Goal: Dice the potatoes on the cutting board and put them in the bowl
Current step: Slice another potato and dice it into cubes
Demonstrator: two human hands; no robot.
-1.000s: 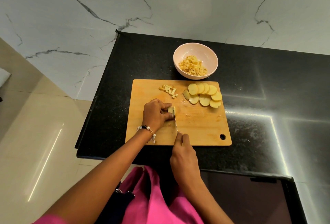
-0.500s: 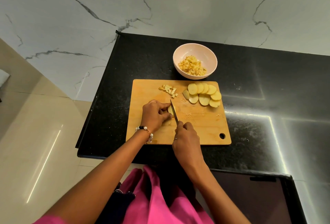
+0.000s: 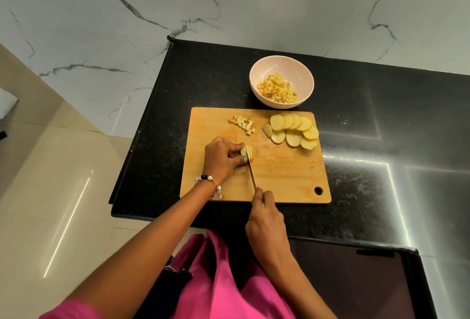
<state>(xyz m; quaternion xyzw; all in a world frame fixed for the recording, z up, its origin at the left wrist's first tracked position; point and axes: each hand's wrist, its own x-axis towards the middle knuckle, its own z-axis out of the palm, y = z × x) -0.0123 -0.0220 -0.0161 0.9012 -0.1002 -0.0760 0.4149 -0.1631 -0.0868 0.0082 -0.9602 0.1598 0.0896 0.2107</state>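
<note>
So right now the left hand (image 3: 223, 157) is pinning a small stack of potato slices (image 3: 248, 152) down near the middle of the cutting board (image 3: 287, 178), fingers (image 3: 235, 147) curled over the top and grasping the stack. The right hand (image 3: 265, 219) is clenched around the handle of the knife (image 3: 251, 175), and the blade is lying low along the board with its tip tucked in at the stack.

What's changed: half a second ago the knife hand was pushed forward, up close to the potato, and now it's pulled back to the near edge of the board. A second ago it was back there too, so this looks like a sawing stroke, one cut per pass. The stack is showing a couple of cut lines, so I'd guess it's getting turned into strips before the crosswise cuts.

Where things are sitting: a small heap of finished dice (image 3: 243, 124) is waiting at the far left of the board, a fan of uncut rounds (image 3: 295, 130) is at the far right, and the bowl (image 3: 302, 74) on the black tabletop (image 3: 381, 115) just behind the board is already holding a decent pile. So maybe halfway, with plenty of slicing left.
</note>
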